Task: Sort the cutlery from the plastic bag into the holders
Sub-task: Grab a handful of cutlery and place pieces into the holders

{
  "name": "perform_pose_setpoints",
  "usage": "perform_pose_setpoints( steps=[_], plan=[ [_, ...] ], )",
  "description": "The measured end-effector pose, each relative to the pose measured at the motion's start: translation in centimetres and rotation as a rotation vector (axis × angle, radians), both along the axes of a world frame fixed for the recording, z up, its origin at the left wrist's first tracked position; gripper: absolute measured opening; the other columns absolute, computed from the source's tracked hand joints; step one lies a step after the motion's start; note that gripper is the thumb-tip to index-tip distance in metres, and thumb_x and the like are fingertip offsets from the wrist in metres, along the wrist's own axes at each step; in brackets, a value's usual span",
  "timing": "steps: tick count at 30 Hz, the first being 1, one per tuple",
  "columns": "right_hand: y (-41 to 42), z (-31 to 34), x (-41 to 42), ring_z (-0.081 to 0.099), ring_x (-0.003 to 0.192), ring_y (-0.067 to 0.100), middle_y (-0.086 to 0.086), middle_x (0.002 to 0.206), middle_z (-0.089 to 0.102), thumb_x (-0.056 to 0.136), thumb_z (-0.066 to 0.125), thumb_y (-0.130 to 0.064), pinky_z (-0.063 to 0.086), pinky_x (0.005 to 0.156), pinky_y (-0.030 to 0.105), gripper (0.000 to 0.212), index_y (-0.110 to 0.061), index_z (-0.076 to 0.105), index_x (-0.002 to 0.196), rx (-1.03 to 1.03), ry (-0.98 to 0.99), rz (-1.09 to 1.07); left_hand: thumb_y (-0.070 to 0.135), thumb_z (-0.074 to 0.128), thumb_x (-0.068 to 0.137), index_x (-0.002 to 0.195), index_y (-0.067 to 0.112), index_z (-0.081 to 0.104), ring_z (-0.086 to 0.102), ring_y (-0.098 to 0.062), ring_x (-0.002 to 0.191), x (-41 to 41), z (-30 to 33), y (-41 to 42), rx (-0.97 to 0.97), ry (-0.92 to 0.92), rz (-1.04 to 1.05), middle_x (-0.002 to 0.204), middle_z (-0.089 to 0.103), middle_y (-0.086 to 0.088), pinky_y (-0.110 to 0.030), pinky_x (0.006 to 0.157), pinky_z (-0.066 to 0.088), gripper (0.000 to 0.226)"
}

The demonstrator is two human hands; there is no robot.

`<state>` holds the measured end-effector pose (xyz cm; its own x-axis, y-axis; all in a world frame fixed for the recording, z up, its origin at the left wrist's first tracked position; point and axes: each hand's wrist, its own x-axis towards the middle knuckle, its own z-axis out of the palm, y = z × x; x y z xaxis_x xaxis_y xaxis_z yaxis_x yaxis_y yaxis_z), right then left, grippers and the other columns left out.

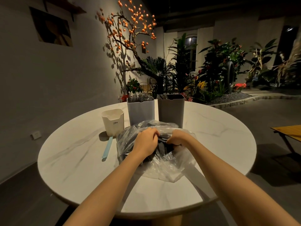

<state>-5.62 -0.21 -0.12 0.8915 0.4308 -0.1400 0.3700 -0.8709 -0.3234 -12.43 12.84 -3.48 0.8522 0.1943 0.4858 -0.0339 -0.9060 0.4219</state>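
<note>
Looks like the digging-in stage: both hands are at the mouth of the plastic bag [164,167] in the middle of the round table [68,154]. The left hand [145,142] and right hand [177,138] are curled shut around the dark cutlery [162,144] and bag edge, though I can't tell which pieces each has. Next move needs one piece pulled free of the crinkly film and carried to the right holder. The blue-grey holder [140,111] and dark grey holder [171,110] just behind already hold cutlery; the cream holder [112,122] looks empty. A light blue utensil [107,148] lies loose beside the bag.
</note>
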Motion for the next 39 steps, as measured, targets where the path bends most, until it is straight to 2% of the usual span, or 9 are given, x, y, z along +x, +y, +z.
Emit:
perform_pose_setpoints(
  steps=[8, 13, 20, 23, 25, 28, 32, 35, 39],
  plan=[
    [0.1, 0.2, 0.0, 0.046, 0.053, 0.010, 0.001, 0.064, 0.049, 0.089, 0.063, -0.027, 0.036, 0.045, 0.017, 0.031, -0.014, 0.049, 0.066, -0.019, 0.041, 0.024, 0.017, 0.046, 0.097, 0.101, 0.018, 0.068, 0.057, -0.013, 0.085, 0.1, 0.2, -0.1, -0.004, 0.013, 0.014, 0.102, 0.068, 0.000, -0.033, 0.080, 0.051, 0.022],
    [0.4, -0.4, -0.1, 0.053, 0.075, 0.017, 0.006, 0.080, 0.053, 0.088, 0.062, -0.021, 0.046, 0.061, 0.022, 0.016, -0.009, 0.057, 0.097, 0.063, 0.066, 0.016, 0.019, 0.045, 0.097, 0.101, 0.021, 0.068, 0.055, -0.013, 0.080, 0.2, 0.3, -0.3, -0.007, 0.028, 0.028, 0.099, 0.068, 0.001, -0.041, 0.088, 0.050, 0.023],
    [-0.1, -0.3, 0.0, 0.047, 0.064, 0.014, 0.007, 0.079, 0.052, 0.093, 0.052, -0.020, 0.040, 0.053, 0.021, 0.017, -0.007, 0.059, 0.103, 0.081, 0.104, 0.005, 0.019, 0.045, 0.098, 0.104, 0.019, 0.068, 0.059, -0.016, 0.092, 0.3, 0.3, -0.5, -0.015, 0.048, 0.022, 0.106, 0.068, -0.001, -0.044, 0.096, 0.048, 0.024],
    [-0.3, -0.3, 0.2, 0.049, 0.080, 0.019, 0.010, 0.094, 0.052, 0.094, 0.051, -0.020, 0.043, 0.063, 0.025, 0.023, -0.007, 0.058, 0.112, 0.118, 0.085, 0.000, 0.019, 0.046, 0.098, 0.103, 0.020, 0.068, 0.059, -0.017, 0.095, 0.4, 0.3, -0.6, -0.011, 0.044, 0.018, 0.106, 0.068, 0.000, -0.045, 0.096, 0.047, 0.023],
    [-0.4, -0.5, 0.4, 0.049, 0.082, 0.019, 0.010, 0.093, 0.052, 0.094, 0.051, -0.020, 0.043, 0.066, 0.025, 0.019, -0.006, 0.058, 0.106, 0.147, 0.081, -0.022, 0.019, 0.046, 0.098, 0.102, 0.020, 0.068, 0.059, -0.017, 0.095, 0.5, 0.2, -0.7, -0.007, 0.046, 0.010, 0.104, 0.068, 0.001, -0.045, 0.096, 0.047, 0.023],
    [-0.6, -0.4, 0.7, 0.052, 0.067, 0.015, 0.007, 0.078, 0.053, 0.094, 0.053, -0.015, 0.045, 0.055, 0.021, 0.014, -0.006, 0.056, 0.084, 0.256, 0.193, -0.077, 0.020, 0.045, 0.098, 0.101, 0.021, 0.069, 0.059, -0.018, 0.097, 0.5, 0.2, -0.8, 0.017, 0.062, 0.003, 0.105, 0.069, 0.001, -0.045, 0.099, 0.044, 0.024],
    [-0.6, 0.1, 1.0, 0.055, 0.082, 0.022, 0.015, 0.092, 0.056, 0.096, 0.049, -0.010, 0.051, 0.076, 0.031, 0.013, -0.005, 0.054, 0.085, 0.443, 0.350, -0.117, 0.023, 0.046, 0.098, 0.105, 0.023, 0.070, 0.058, -0.016, 0.104, 0.6, 0.1, -0.8, 0.082, 0.099, 0.000, 0.113, 0.067, 0.004, -0.040, 0.104, 0.036, 0.025],
    [-0.7, 0.5, 1.0, 0.049, 0.067, 0.018, 0.013, 0.081, 0.052, 0.097, 0.044, -0.007, 0.044, 0.061, 0.026, 0.020, -0.006, 0.052, 0.078, 0.531, 0.469, -0.134, 0.024, 0.045, 0.097, 0.107, 0.024, 0.069, 0.058, -0.016, 0.103, 0.8, 0.1, -0.7, 0.081, 0.109, 0.003, 0.115, 0.066, 0.004, -0.040, 0.103, 0.035, 0.026],
    [-1.8, 1.3, 0.5, 0.043, 0.060, 0.014, 0.011, 0.073, 0.048, 0.098, 0.040, 0.000, 0.042, 0.055, 0.019, 0.018, -0.002, 0.050, 0.083, 0.720, 0.677, -0.123, 0.026, 0.044, 0.097, 0.109, 0.025, 0.067, 0.057, -0.017, 0.106, 0.9, 0.1, -0.9, 0.093, 0.125, 0.005, 0.117, 0.064, 0.006, -0.040, 0.100, 0.035, 0.026]
  ],
)
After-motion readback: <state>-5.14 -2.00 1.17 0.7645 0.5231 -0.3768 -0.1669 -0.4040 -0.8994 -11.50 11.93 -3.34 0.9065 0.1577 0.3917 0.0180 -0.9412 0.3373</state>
